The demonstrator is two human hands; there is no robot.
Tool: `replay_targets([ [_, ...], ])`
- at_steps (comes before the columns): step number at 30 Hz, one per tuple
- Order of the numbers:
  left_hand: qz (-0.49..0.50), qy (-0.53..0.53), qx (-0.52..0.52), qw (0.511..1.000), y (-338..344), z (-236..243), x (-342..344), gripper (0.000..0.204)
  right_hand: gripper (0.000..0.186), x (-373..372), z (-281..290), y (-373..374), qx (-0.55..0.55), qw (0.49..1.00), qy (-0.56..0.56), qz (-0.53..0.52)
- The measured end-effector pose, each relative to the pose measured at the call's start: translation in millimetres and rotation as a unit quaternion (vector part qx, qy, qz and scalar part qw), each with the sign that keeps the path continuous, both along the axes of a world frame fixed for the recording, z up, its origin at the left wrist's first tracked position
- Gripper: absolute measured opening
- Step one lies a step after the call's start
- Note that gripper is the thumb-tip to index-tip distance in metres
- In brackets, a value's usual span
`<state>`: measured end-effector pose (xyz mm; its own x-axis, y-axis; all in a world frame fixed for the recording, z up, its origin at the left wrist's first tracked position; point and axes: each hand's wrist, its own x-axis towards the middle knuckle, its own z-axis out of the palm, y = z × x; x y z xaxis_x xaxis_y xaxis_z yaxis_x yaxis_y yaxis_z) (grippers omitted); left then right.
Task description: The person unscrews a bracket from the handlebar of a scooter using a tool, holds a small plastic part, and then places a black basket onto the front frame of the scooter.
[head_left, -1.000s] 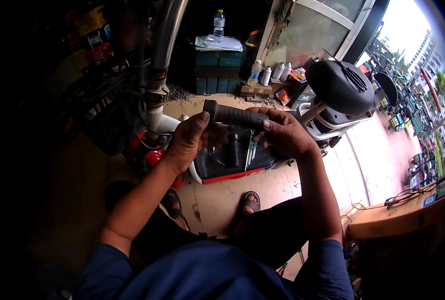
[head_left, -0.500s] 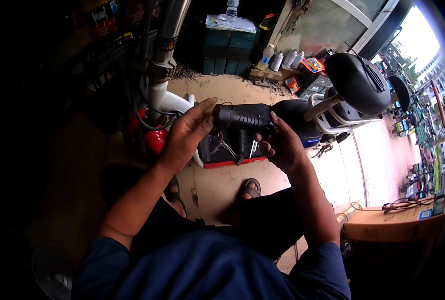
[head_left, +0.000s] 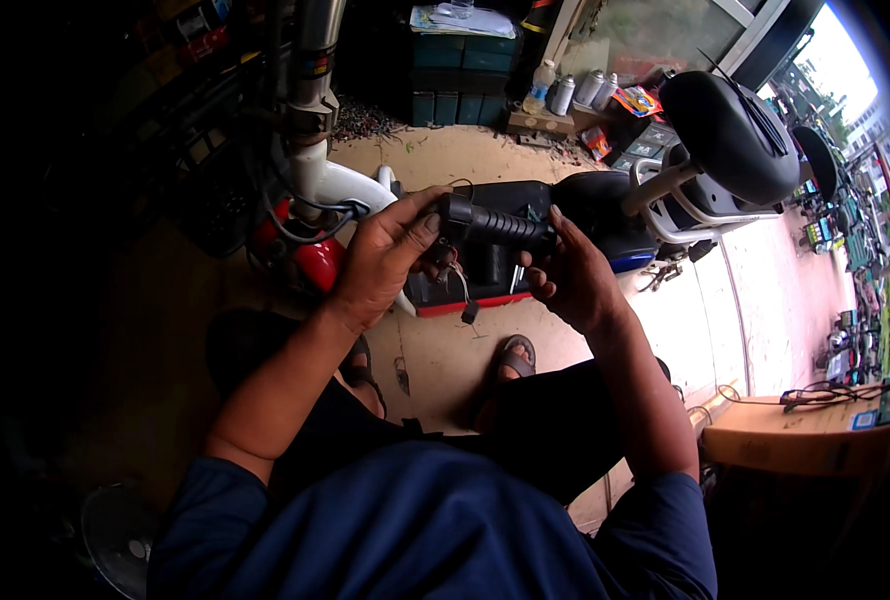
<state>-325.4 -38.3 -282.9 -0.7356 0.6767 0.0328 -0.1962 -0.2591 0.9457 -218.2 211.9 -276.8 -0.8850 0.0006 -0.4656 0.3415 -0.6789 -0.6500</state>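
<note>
I see the left hand (head_left: 380,262) and right hand (head_left: 579,278) pinching the ribbed black handlebar grip (head_left: 501,227) above the scooter's deck (head_left: 431,294), and a wired plug (head_left: 470,312), unseen a second ago, now dangles, apparently unconnected.

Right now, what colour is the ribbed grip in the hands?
The ribbed grip is black; head view shows it.

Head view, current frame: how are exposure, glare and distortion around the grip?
Head view: left side near-black; sunlit floor and sky washed out at right. Head view: parked bikes tilt along the curved right rim. Head view: ribs on the black ribbed grip readable between left hand and right hand.
</note>
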Motion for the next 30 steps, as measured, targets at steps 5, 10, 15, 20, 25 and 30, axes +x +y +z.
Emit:
replay_targets([
  [5, 0.001, -0.019, 0.008, 1.000, 1, -4, 0, 0.043, 0.041, 2, 0, 3, 0.005, 1.000, 0.003, 0.010],
  [10, -0.003, -0.041, 0.005, 0.999, 1, -3, 1, 0.045, 0.040, 5, 0, 3, 0.006, 1.000, 0.012, 0.006],
  [15, -0.010, -0.071, 0.019, 0.997, 6, -5, 3, 0.046, 0.037, 10, 5, 12, 0.027, 0.999, 0.037, -0.003],
  [20, -0.034, -0.095, 0.044, 0.994, 9, -12, 3, 0.048, 0.036, 14, 6, 19, 0.026, 0.999, 0.033, -0.009],
  [25, -0.092, -0.110, 0.083, 0.986, 9, -2, 6, 0.063, 0.035, 18, 4, 19, 0.042, 0.998, 0.043, -0.023],
  [30, -0.107, -0.044, 0.086, 0.990, 11, 1, 13, 0.083, 0.035, 20, 5, 18, 0.051, 0.997, 0.046, -0.032],
])
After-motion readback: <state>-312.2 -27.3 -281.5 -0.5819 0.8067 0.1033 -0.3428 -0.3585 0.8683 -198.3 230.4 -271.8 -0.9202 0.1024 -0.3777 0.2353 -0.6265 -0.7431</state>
